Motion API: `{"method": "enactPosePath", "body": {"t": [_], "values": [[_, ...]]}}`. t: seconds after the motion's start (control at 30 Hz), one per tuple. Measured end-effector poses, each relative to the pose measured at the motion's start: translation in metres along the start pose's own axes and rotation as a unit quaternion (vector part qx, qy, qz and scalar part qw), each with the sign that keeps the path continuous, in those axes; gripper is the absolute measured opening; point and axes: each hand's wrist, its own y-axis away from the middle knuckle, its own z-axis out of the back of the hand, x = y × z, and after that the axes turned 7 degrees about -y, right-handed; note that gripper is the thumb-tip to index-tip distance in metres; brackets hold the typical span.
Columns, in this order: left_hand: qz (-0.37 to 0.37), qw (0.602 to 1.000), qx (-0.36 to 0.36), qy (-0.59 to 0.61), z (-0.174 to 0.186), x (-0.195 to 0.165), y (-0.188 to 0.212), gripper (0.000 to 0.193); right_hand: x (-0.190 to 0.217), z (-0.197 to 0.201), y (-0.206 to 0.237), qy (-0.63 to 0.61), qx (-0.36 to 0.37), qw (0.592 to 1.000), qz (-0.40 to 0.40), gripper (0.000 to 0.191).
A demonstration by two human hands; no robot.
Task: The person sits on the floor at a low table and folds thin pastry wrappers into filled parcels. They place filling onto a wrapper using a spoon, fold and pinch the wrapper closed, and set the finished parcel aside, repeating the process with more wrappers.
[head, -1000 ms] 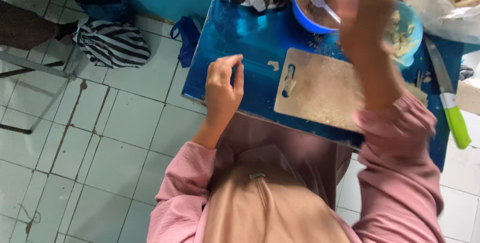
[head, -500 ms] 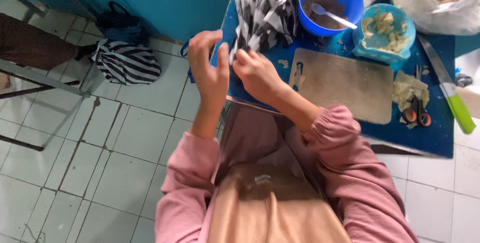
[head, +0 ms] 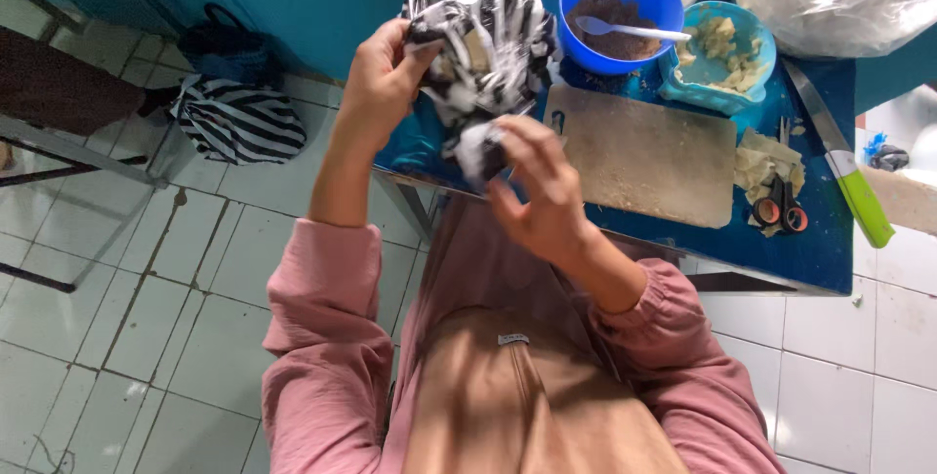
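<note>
So the left hand had its fingers pinched on the upper edge of a black-and-white striped plastic bag, held up over the bench's left edge. The bag hung lengthwise downward, with the right hand gripping its bottom end, a bit nearer the body.

We see three bags and one small label. A crumpled black-and-white striped plastic bag sits above the near edge of the blue table, gripped from both sides — by the left hand at its upper edge and the right hand at its lower end. A second striped bag lies on the tiled floor, left of the table. A clear plastic bag of pale chunks rests at the table's far right corner. A tiny white tag shows on the tan garment.
</note>
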Motion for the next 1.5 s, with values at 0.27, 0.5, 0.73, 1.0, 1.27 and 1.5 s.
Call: {"method": "enactPosePath", "body": {"t": [0.27, 0.5, 0.73, 1.0, 1.27, 1.5], "values": [[-0.011, 0.986, -0.026, 0.165, 0.012, -0.037, -0.029, 0.018, -0.060, -0.009, -0.055, -0.360, -0.192, 0.896, -0.175, 0.039], [-0.026, 0.973, -0.020, 0.230, 0.030, -0.025, -0.040, 0.022, -0.042, -0.063, -0.041, -0.082, 0.229, 0.964, -0.105, 0.052], [-0.016, 0.995, 0.018, 0.102, 0.056, -0.026, -0.031, 0.027, -0.123, -0.044, -0.102, 0.166, 0.288, 0.939, -0.089, 0.040], [-0.090, 0.986, -0.059, -0.126, 0.057, -0.072, -0.039, 0.029, -0.183, -0.055, -0.135, 0.252, 0.374, 0.892, 0.023, 0.040], [-0.129, 0.986, -0.039, -0.100, 0.029, -0.084, -0.056, 0.025, -0.152, -0.119, -0.131, -0.094, 0.076, 0.967, -0.225, 0.031], [-0.115, 0.977, -0.081, -0.159, 0.036, -0.075, -0.055, 0.020, -0.188, -0.067, -0.134, -0.444, -0.080, 0.812, -0.371, 0.025]]}}
